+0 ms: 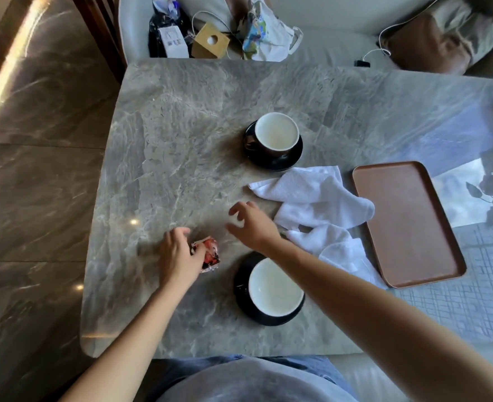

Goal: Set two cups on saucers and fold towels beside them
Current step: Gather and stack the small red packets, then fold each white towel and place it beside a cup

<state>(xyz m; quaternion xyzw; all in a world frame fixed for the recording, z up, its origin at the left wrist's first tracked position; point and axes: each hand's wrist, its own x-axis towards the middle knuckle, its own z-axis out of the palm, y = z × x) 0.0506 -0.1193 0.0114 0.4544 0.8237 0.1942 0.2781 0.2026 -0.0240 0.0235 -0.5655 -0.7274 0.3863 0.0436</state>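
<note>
Head view: both cups [277, 132] sit on saucers [283, 162]; towels [315, 198] lie unfolded by the tray [407, 221]. Left hand [181, 256] seemingly grasps a packet [209, 253]; right hand [254, 224] hovers spread, holding nothing. Clear packet, then flatten towel before folding.

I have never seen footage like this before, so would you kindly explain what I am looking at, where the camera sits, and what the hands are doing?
There is no machine: a person wears one camera on the head, looking down at their bare hands over a marble table. Two dark cups sit on dark saucers, one far, one near. Crumpled white towels lie unfolded beside an empty brown tray. The left hand rests on a small red-and-white packet; the right hand hovers open, holding nothing.
</note>
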